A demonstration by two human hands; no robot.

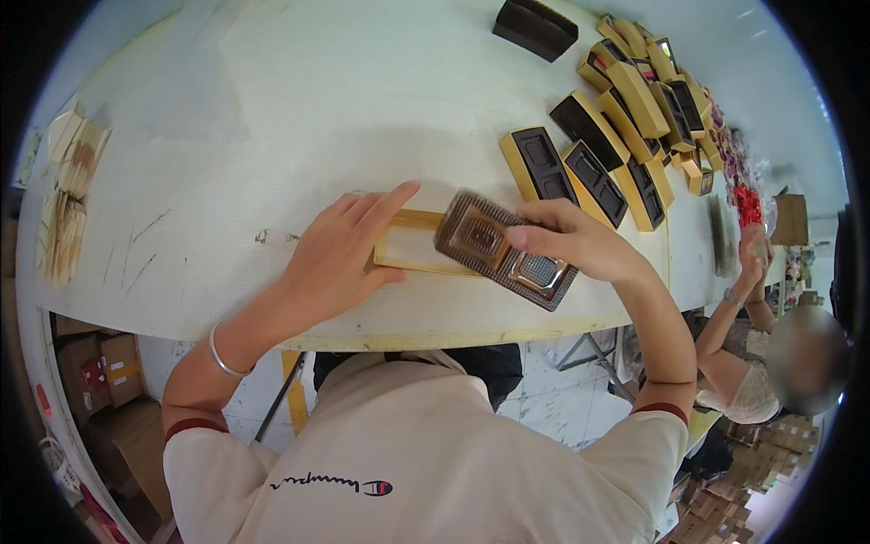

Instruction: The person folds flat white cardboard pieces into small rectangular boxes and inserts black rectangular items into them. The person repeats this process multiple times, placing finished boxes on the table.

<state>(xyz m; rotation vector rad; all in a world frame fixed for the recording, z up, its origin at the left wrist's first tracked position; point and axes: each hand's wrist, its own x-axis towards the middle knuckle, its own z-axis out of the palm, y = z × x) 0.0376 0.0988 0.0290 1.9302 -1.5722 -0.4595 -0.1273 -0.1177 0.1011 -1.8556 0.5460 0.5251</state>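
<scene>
My left hand (340,249) grips the left end of a shallow gold cardboard box (412,254), its thumb on the near side and its fingers at the far side. The box lies on the white table and shows a pale inside. Between the thumb and fingers of my right hand (575,238) is a brown ribbed plastic tray insert (497,258) with two square hollows. It is tilted over the right part of the box and hides that end.
Gold boxes with black inserts (594,181) are heaped at the right. A dark tray stack (536,29) stands at the far edge. Flat cardboard pieces (68,208) lie on the left. A co-worker's hands (752,254) are at the right, near red items (747,205).
</scene>
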